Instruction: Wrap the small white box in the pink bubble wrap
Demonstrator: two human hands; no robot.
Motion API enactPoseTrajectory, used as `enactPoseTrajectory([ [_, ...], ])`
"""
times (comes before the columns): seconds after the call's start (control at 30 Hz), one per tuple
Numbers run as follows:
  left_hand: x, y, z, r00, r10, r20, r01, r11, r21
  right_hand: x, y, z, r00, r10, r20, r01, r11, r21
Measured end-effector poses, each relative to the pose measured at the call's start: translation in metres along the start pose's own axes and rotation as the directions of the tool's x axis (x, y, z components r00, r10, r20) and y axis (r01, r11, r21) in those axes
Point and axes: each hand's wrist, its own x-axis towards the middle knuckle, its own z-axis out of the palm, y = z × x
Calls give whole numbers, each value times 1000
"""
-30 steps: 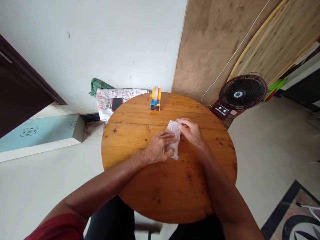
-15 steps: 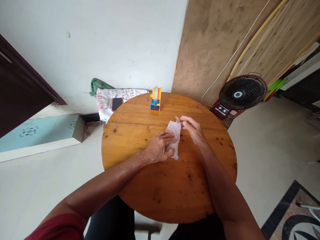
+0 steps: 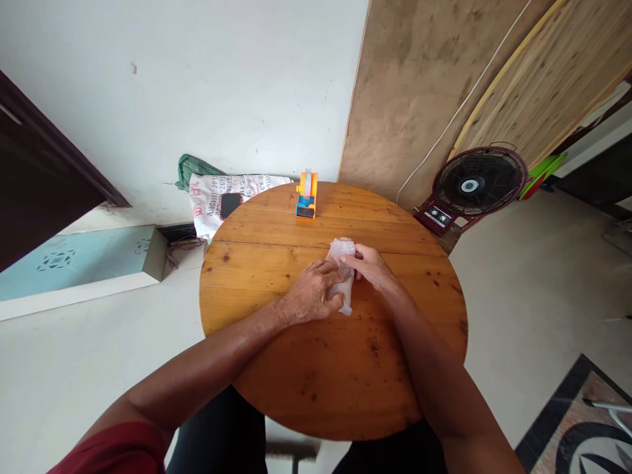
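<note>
A small bundle of clear bubble wrap [image 3: 342, 250] lies near the middle of a round wooden table [image 3: 276, 355]. My left hand [image 3: 312, 293] rests on the bundle's left side and presses it down, fingers curled over it. My right hand [image 3: 369, 265] pinches the top right edge of the wrap, folding it over towards the left. What is inside the wrap is hidden. An orange and blue tape dispenser [image 3: 307, 196] stands at the far edge of the table, apart from both hands.
A dark red floor fan [image 3: 473, 186] stands to the right beyond the table. A printed white sack [image 3: 217, 197] with a green cloth lies on the floor behind the table, by the wall. Wooden boards [image 3: 444, 72] lean at the back right.
My right hand, which had lifted the wrap's top flap up and to the right, has come back left and folded the flap down onto the bundle. My left hand has stayed put.
</note>
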Motion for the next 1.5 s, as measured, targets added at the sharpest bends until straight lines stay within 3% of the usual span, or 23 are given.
enactPoseTrajectory([
  [0.27,-2,4,0,995,-97,-36,97,995,-8,8,13,11,989,13,-150,-18,999,-33],
  [0.57,-1,9,-6,1000,-16,6,16,998,59,18,24,12,962,-147,-230,85,963,-257],
  [1.2,-1,12,-8,996,5,94,-16,994,110,17,18,12,952,-176,-249,68,919,-389],
  [1.5,0,13,-11,994,-9,107,-6,990,138,17,20,14,952,-182,-246,92,937,-338],
])
